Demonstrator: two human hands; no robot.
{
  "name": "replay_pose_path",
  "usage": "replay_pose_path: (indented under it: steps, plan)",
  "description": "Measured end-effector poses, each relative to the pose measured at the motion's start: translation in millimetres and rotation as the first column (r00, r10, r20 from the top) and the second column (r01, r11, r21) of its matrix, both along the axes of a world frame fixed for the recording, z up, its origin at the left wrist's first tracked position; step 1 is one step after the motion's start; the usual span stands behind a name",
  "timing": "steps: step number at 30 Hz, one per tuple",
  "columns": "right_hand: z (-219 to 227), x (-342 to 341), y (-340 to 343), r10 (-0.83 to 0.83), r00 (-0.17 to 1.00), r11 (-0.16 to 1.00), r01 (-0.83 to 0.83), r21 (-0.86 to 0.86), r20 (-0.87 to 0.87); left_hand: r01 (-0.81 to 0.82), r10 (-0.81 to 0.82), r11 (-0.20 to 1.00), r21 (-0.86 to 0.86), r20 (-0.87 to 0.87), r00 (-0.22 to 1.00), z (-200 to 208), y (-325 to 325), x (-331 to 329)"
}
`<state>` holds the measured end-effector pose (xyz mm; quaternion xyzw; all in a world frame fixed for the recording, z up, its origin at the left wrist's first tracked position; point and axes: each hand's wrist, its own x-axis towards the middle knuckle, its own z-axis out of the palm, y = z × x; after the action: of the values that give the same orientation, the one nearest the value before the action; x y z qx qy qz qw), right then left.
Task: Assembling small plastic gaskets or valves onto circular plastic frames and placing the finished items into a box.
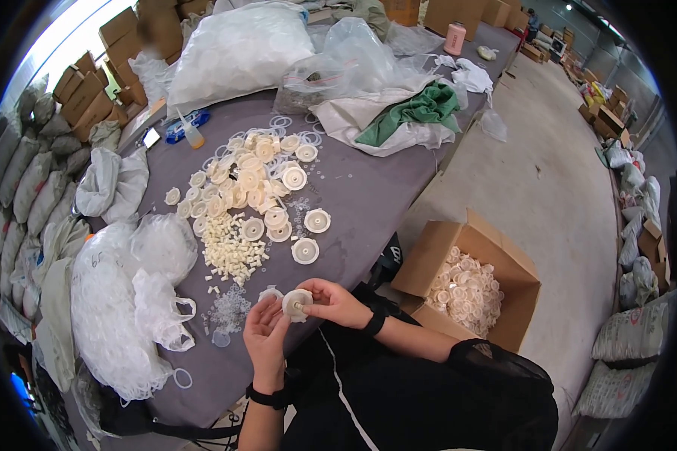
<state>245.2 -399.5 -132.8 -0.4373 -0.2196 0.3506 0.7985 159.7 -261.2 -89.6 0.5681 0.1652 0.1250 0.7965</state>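
Close to the table's near edge, my right hand [340,304] pinches a round cream plastic cap [292,307], its thumb on the raised centre. My left hand [265,340] has its fingers curled at the cap's left side, with the thumb at the rim. Behind those left fingertips shows another pale round piece [270,291], partly hidden; whether it is held I cannot tell. Just beyond the hands lie small clear rings [228,308] and a heap of short cream plugs [233,248]. Farther off is a pile of similar cream caps [252,177], some lying singly on the table.
An open cardboard box [515,301] of cream parts stands right of me. Plastic bags of clear rings [109,308] lie at left. Along the back are a big white bag [241,49], green cloth [414,116], a dropper bottle [193,135] and a pink bottle [455,37].
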Motion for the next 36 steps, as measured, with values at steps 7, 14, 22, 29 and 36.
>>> replay_pose_path:
  steps: [7, 14, 22, 29, 36]
  plan:
    - [1.5, -2.4, -2.0, -0.010, 1.000, 1.000, 0.010, 0.002, 0.005, 0.031, -0.031, 0.999, -0.011, 0.028, 0.999, 7.7, -5.8, -3.3]
    - [8.2, -9.1, -1.0, -0.057, 0.995, 0.998, 0.059, -0.017, 0.080, -0.003, 0.001, 0.999, 0.043, 0.048, 0.999, 6.2, -13.2, -7.0]
    - [18.7, -14.7, 2.5, -0.294, 0.885, 0.923, 0.361, -0.132, 0.362, -0.097, 0.100, 0.987, -0.125, 0.012, 0.995, -0.6, -10.4, -1.8]
    - [17.0, -12.8, -6.4, -0.188, 0.490, 0.827, 0.546, -0.132, 0.851, -0.130, 0.130, 0.991, 0.004, 0.069, 0.989, -13.0, -10.8, -1.7]
    - [17.7, -13.6, -2.8, -0.123, 0.987, 0.973, 0.141, -0.181, 0.107, -0.141, 0.130, 0.983, 0.113, 0.100, 0.986, -9.3, -16.3, -1.8]
